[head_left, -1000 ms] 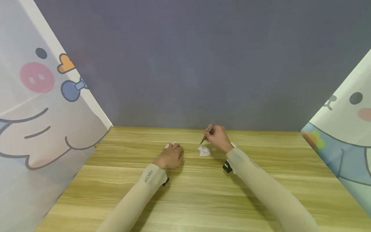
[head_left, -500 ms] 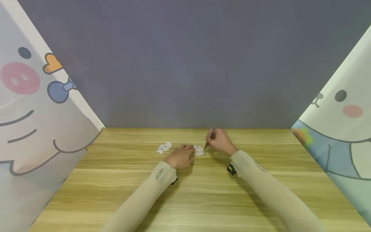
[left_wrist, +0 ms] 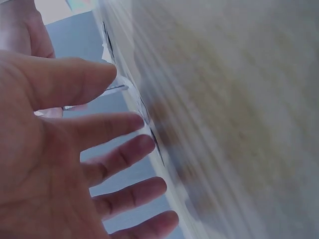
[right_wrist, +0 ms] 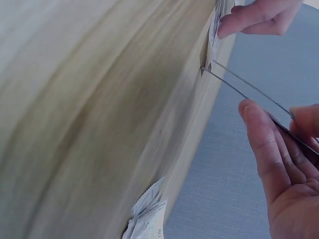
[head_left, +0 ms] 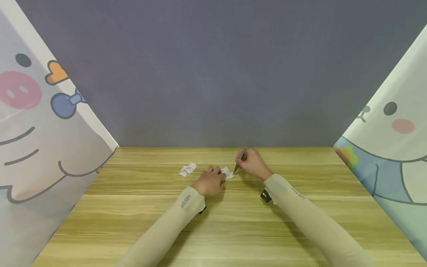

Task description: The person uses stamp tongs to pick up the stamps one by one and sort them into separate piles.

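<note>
My left hand [head_left: 210, 181] rests its fingertips on small white printed sachets [head_left: 228, 173] that lie on the table. Its fingers look straight and spread in the left wrist view. My right hand [head_left: 254, 163] pinches a pair of metal tweezers [head_left: 242, 154] between thumb and fingers, points down. In the right wrist view the tweezers' [right_wrist: 249, 85] two tips stand slightly apart at the corner of a sachet [right_wrist: 213, 42]. Whether they touch it, I cannot tell. Part of the sachets is hidden under my left fingers.
Left of my left hand lie more white sachets [head_left: 188, 169], overlapping. Further crumpled sachets [right_wrist: 149, 219] with a serrated edge appear low in the right wrist view. A grey panel [head_left: 213, 74] rises behind the wooden table [head_left: 220, 237], and printed cartoon panels flank it.
My left hand has moved right, from the left sachets onto the middle ones, uncovering the left pair. The tweezers' tips have shifted from above the middle sachets to their right corner.
</note>
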A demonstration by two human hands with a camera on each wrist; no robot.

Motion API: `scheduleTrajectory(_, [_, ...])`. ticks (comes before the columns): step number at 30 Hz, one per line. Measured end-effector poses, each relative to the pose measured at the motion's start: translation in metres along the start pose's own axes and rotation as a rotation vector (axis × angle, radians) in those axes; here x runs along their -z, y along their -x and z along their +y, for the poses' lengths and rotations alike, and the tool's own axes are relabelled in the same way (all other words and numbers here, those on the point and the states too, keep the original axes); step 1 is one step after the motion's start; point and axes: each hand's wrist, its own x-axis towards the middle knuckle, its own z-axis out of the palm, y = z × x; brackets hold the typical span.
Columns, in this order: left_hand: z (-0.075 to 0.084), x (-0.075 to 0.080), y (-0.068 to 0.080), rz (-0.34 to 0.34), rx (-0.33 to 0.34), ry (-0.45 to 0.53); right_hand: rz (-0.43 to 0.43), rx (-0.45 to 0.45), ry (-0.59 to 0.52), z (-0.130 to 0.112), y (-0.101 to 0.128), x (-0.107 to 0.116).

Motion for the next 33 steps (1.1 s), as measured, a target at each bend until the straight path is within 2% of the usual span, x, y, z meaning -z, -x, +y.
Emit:
scheduleTrajectory(4, [0.001, -0.001, 0.002, 0.006, -0.011, -0.005, 0.033, -0.026, -0.001, 0.0, -0.001, -0.001])
scheduleTrajectory(8, [0.002, -0.002, 0.004, -0.021, -0.008, 0.001, 0.097, -0.052, -0.031, 0.002, -0.005, -0.004])
scheduleTrajectory(14, [0.004, -0.003, 0.006, -0.048, -0.005, -0.026, 0.169, -0.035, -0.093, 0.0, -0.01, -0.008])
scheduleTrajectory(17, [0.005, -0.004, 0.006, -0.049, 0.0, -0.045, 0.161, -0.024, -0.096, -0.001, -0.013, -0.01])
scheduleTrajectory(22, [0.006, -0.006, 0.006, -0.047, 0.003, -0.067, 0.122, -0.053, -0.072, -0.003, -0.015, -0.015])
scheduleTrajectory(26, [0.006, -0.007, 0.005, -0.047, 0.006, -0.088, 0.105, -0.064, -0.102, -0.005, -0.016, -0.018])
scheduleTrajectory(33, [0.006, -0.006, 0.006, -0.044, 0.01, -0.089, 0.096, -0.032, -0.146, -0.01, -0.016, -0.023])
